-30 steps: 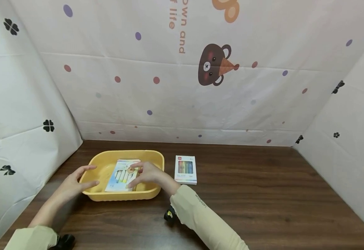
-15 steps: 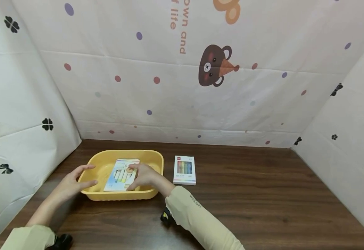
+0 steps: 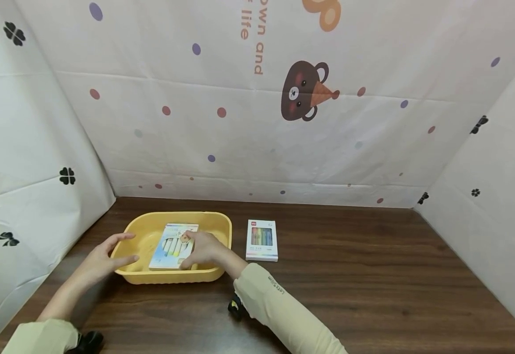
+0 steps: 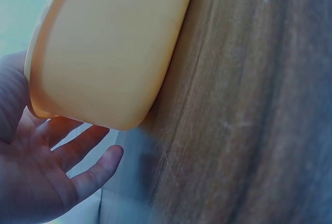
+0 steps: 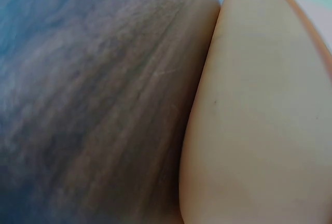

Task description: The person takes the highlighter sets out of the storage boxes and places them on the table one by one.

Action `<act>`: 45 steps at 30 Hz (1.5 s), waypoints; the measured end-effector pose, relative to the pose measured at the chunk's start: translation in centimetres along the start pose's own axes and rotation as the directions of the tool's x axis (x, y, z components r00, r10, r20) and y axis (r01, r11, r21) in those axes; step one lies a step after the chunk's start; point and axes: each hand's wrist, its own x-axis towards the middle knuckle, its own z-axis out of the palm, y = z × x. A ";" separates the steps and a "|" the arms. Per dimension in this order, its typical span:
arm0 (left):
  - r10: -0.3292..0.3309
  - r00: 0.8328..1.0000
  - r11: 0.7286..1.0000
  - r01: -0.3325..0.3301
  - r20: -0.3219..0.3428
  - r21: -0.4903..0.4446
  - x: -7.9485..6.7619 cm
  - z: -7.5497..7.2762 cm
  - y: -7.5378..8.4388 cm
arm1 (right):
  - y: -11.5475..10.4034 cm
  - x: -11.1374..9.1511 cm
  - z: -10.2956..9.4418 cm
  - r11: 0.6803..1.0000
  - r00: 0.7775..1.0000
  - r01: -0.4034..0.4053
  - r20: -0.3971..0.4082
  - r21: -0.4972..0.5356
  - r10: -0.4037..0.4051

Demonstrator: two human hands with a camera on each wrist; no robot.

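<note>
The right hand holds a blue and white box by its right side, thumb on the near part and a finger on the far part. The box is inside a yellow tub; I can't tell if it touches the bottom. The left hand holds the tub's left end, with its thumb and pointer finger wide apart over the rim and other fingers outside, under the rim. Just right of the right hand's grip, a white box with a rainbow window lies on the brown table.
</note>
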 end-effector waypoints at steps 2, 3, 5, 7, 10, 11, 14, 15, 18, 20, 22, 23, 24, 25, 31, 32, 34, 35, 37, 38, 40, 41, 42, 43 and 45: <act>0.006 1.000 1.000 -0.006 -0.003 -0.009 0.0 0.0 0.0 | 0.1 0.1 0.0 1.000 1.000 -0.006 -0.008 0.004 0.006; 0.007 1.000 1.000 -0.007 -0.003 -0.013 0.0 0.0 0.0 | 0.1 0.1 -0.1 1.000 1.000 -0.013 -0.010 0.009 0.013; 0.006 1.000 1.000 -0.006 -0.004 -0.017 0.0 0.0 0.0 | 0.0 0.1 -0.1 1.000 1.000 -0.014 -0.013 0.009 0.014; 0.005 1.000 1.000 -0.005 -0.003 -0.021 0.0 0.1 0.0 | -0.2 0.0 -0.2 1.000 1.000 -0.006 -0.013 -0.013 0.006; 0.006 1.000 1.000 -0.006 -0.006 -0.012 0.0 0.1 0.0 | -0.3 0.0 -0.1 0.999 1.000 0.009 -0.024 -0.053 -0.011; 0.007 1.000 1.000 -0.007 -0.007 -0.010 0.0 0.0 0.0 | -0.4 0.0 -0.1 0.998 1.000 0.011 -0.026 -0.058 -0.012; 0.004 1.000 1.000 -0.004 -0.008 -0.003 0.0 0.0 0.0 | -0.3 0.1 0.0 0.998 0.999 -0.002 -0.042 -0.068 -0.001; 0.002 1.000 1.000 -0.002 -0.007 -0.003 0.0 0.0 0.0 | -0.2 0.2 0.0 0.998 0.999 -0.017 -0.045 -0.055 0.014; -0.002 1.000 1.000 0.002 -0.006 -0.005 0.0 0.0 0.1 | -0.2 0.3 0.0 0.999 0.998 -0.026 -0.064 -0.045 0.023; -0.003 1.000 1.000 0.003 -0.004 -0.008 -0.1 0.0 0.1 | -0.1 0.3 0.0 0.999 0.997 -0.028 -0.075 -0.038 0.025; -0.002 1.000 1.000 0.002 -0.003 -0.010 -0.1 0.0 0.2 | -0.1 0.2 -0.1 1.000 0.997 -0.029 -0.076 -0.011 0.028; -0.001 1.000 1.000 0.001 -0.004 -0.009 -0.1 0.0 0.2 | -0.1 0.2 -0.1 1.000 0.997 -0.029 -0.077 0.006 0.029; 0.001 1.000 1.000 -0.001 -0.006 -0.008 -0.1 0.0 0.2 | -0.1 0.2 -0.2 0.999 0.997 -0.029 -0.077 0.025 0.030; 0.003 1.000 1.000 -0.003 -0.008 -0.007 -0.1 0.0 0.2 | -0.1 0.2 -0.2 0.999 0.996 -0.028 -0.080 0.042 0.031; 0.009 1.000 1.000 -0.009 -0.012 -0.006 -0.1 0.0 -0.1 | 0.4 0.3 -0.4 0.988 0.992 -0.035 -0.111 0.149 0.052; 0.009 1.000 1.000 -0.009 -0.012 -0.009 -0.1 0.1 -0.1 | 0.5 0.4 -0.5 0.984 0.991 -0.037 -0.118 0.172 0.058; 0.010 1.000 1.000 -0.010 -0.011 -0.022 -0.1 0.1 -0.2 | 0.5 0.6 -0.6 0.975 0.989 -0.039 -0.129 0.220 0.069; 0.013 1.000 1.000 -0.013 -0.009 -0.027 -0.1 0.1 -0.2 | 0.6 0.6 -0.7 0.970 0.988 -0.041 -0.135 0.240 0.075; 0.009 1.000 1.000 -0.009 -0.012 -0.019 0.0 0.1 -0.2 | 0.5 0.6 -0.8 0.961 0.986 -0.046 -0.144 0.274 0.088; 0.008 1.000 1.000 -0.008 -0.012 -0.014 0.0 0.1 -0.2 | 0.4 0.6 -0.9 0.956 0.985 -0.049 -0.146 0.288 0.094; 0.007 1.000 1.000 -0.007 -0.007 -0.017 0.0 0.1 -0.2 | 0.3 0.5 -1.0 0.948 0.983 -0.054 -0.149 0.314 0.106; 0.006 1.000 1.000 -0.006 -0.005 -0.019 0.0 0.1 -0.2 | 0.3 0.4 -1.0 0.941 0.982 -0.057 -0.150 0.334 0.112; 0.002 1.000 1.000 -0.002 -0.003 -0.018 0.0 0.1 -0.2 | 0.2 0.4 -1.0 0.934 0.981 -0.061 -0.150 0.352 0.120; 0.002 1.000 1.000 -0.002 0.000 -0.019 0.0 0.1 -0.1 | 0.2 0.4 -1.0 0.928 0.981 -0.063 -0.150 0.367 0.126; 0.004 1.000 1.000 -0.004 0.002 -0.018 0.0 -0.1 -0.2 | 0.2 0.5 -0.9 0.917 0.980 -0.063 -0.150 0.393 0.132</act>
